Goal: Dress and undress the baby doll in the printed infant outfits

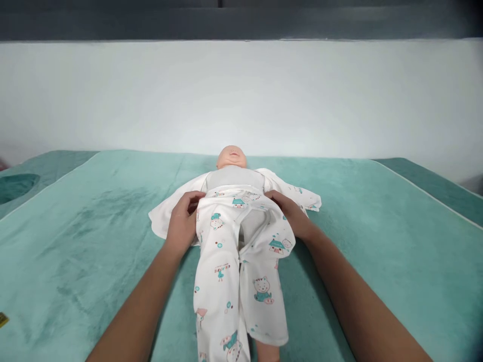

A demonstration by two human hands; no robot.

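Doll (231,157) lies face up on a teal blanket (109,281), head toward the white wall (241,95), legs toward the person. Pale grey torso shows between chin and waistband.

White printed pants (217,246) are on the doll, waistband around the middle. Print: cats, small houses, dots. Dark-edged opening at the front exposes grey beneath; cloth beside it bulges toward the right hand. One pant leg runs out of the lower edge of view; the other ends in a loose hem, with a bare doll leg (267,352) below it.

Left hand (184,217): at the waistband's side, fingers bent, tips touching the cloth. Firm pinch or mere contact: cannot tell.

Right hand (290,213): at the opposite side of the waistband, fingers touching its edge, partly covered by the bulging cloth. Grip likewise cannot be told.

White shirt (161,216) lies spread on both sides of the torso, one sleeve extending outward past the right hand. Yellow-and-black object (3,319) at the left edge of view, cut off; identity unclear.
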